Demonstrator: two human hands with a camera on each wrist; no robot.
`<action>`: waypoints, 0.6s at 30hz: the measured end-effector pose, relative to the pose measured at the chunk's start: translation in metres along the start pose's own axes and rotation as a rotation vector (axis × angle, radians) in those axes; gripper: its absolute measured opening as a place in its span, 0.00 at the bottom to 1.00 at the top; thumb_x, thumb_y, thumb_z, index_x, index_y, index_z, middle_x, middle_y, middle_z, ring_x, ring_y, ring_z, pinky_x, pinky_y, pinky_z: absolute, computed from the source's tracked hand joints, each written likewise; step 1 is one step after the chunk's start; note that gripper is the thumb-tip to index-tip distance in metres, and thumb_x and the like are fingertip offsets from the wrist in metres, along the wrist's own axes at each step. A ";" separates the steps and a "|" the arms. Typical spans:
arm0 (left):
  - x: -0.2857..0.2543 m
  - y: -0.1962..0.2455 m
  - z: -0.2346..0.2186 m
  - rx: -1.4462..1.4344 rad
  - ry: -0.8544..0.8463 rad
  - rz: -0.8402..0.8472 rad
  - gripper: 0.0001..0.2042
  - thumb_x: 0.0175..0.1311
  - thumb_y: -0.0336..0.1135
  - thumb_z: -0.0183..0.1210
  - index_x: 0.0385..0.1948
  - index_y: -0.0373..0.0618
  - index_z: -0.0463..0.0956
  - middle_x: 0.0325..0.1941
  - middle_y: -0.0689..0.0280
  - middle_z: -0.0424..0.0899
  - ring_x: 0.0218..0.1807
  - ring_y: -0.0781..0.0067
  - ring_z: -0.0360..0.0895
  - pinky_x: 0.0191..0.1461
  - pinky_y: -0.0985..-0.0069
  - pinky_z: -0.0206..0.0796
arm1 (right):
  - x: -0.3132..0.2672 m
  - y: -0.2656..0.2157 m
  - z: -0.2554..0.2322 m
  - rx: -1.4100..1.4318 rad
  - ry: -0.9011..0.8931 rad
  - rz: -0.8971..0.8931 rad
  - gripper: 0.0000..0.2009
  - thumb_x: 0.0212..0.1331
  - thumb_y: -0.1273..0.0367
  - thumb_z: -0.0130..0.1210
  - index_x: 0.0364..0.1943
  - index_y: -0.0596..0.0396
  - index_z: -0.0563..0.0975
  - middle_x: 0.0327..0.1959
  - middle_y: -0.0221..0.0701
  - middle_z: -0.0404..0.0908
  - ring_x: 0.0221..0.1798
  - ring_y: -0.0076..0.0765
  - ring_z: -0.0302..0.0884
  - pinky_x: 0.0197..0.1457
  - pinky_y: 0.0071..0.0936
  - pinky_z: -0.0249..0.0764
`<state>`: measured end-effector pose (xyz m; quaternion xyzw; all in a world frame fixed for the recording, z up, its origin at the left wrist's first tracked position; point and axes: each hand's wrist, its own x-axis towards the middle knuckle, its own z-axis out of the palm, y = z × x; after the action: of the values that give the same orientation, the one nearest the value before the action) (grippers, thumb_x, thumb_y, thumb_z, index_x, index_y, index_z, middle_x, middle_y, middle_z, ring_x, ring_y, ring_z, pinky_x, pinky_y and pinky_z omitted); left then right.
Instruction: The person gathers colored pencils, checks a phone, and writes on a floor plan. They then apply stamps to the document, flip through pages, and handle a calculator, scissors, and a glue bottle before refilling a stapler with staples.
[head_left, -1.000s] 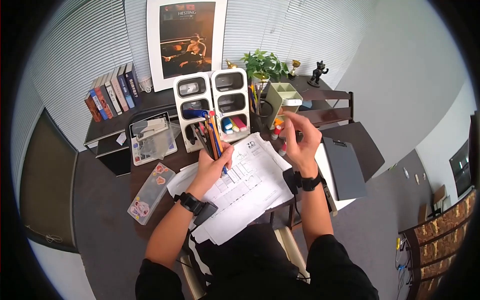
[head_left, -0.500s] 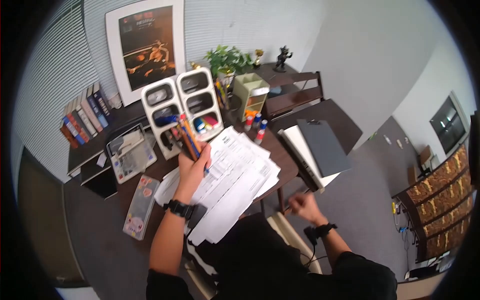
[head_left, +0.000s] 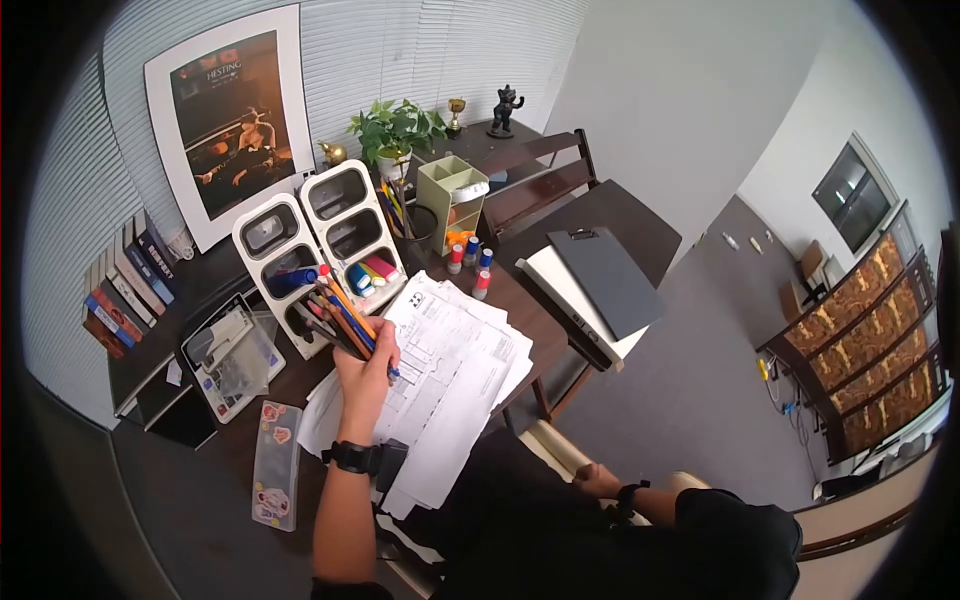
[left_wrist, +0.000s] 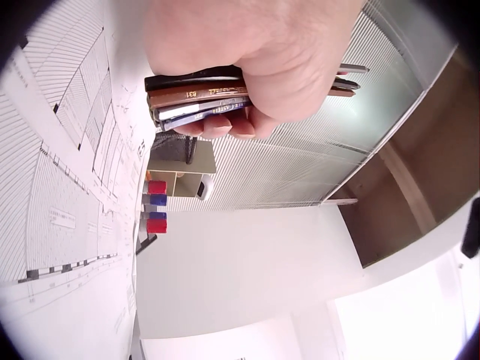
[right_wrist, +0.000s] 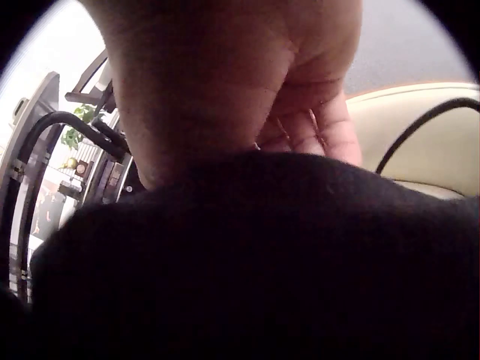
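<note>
Above the papers, my left hand (head_left: pixel 366 368) grips a bundle of pencils and pens (head_left: pixel 345 318), their upper ends pointing toward the organizer. In the left wrist view the bundle (left_wrist: pixel 199 97) shows dark, brown and blue barrels, with fingertips wrapped under them. Printed drawing sheets (head_left: pixel 450 370) lie beneath that hand. Down beside the body, near the cream chair seat (head_left: pixel 550 447), is my right hand (head_left: pixel 597 481). In the right wrist view its fingers (right_wrist: pixel 319 133) are loosely bent with nothing seen in them, and dark cloth covers the lower part.
A white organizer (head_left: pixel 352 235) with erasers and markers stands behind the papers. To its right are a mesh pen cup (head_left: pixel 416 238), a green box (head_left: pixel 440 190) and several glue sticks (head_left: pixel 482 286). A clipboard (head_left: pixel 610 280) lies on a binder at right, a stickered pencil case (head_left: pixel 275 480) at left.
My right hand has dropped from over the desk's right side to beside the chair. The head view has turned rightward. My left hand still holds the pencils and pens over the papers.
</note>
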<state>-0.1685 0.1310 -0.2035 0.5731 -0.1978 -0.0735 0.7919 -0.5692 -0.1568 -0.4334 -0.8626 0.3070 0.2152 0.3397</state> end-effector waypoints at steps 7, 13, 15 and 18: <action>0.004 -0.005 -0.006 0.018 0.010 0.027 0.08 0.72 0.32 0.59 0.36 0.37 0.75 0.20 0.70 0.74 0.22 0.84 0.69 0.27 0.83 0.58 | -0.031 -0.144 -0.117 -0.128 0.282 -0.565 0.09 0.61 0.66 0.59 0.31 0.58 0.82 0.26 0.44 0.83 0.28 0.52 0.82 0.31 0.41 0.77; 0.003 -0.009 -0.002 -0.033 0.030 -0.030 0.07 0.74 0.33 0.56 0.41 0.39 0.73 0.20 0.68 0.75 0.21 0.79 0.73 0.24 0.82 0.61 | -0.122 -0.344 -0.226 -0.104 0.726 -1.628 0.07 0.53 0.77 0.60 0.37 0.61 0.81 0.20 0.31 0.75 0.17 0.32 0.71 0.19 0.25 0.67; 0.005 -0.015 -0.001 -0.019 0.041 -0.018 0.08 0.74 0.34 0.57 0.41 0.39 0.73 0.20 0.67 0.75 0.20 0.77 0.74 0.24 0.81 0.62 | -0.140 -0.369 -0.234 -0.171 0.837 -1.789 0.11 0.48 0.79 0.59 0.39 0.58 0.83 0.22 0.31 0.75 0.17 0.28 0.69 0.18 0.24 0.65; 0.003 -0.011 0.001 0.081 0.068 -0.073 0.09 0.73 0.34 0.57 0.41 0.37 0.73 0.20 0.67 0.74 0.18 0.76 0.72 0.22 0.81 0.62 | -0.158 -0.397 -0.232 -0.039 1.013 -1.950 0.15 0.43 0.80 0.57 0.37 0.53 0.83 0.22 0.30 0.74 0.17 0.27 0.68 0.18 0.24 0.66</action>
<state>-0.1647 0.1254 -0.2131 0.6138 -0.1526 -0.0745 0.7710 -0.3763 -0.0323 -0.0045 -0.7284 -0.4060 -0.5200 0.1848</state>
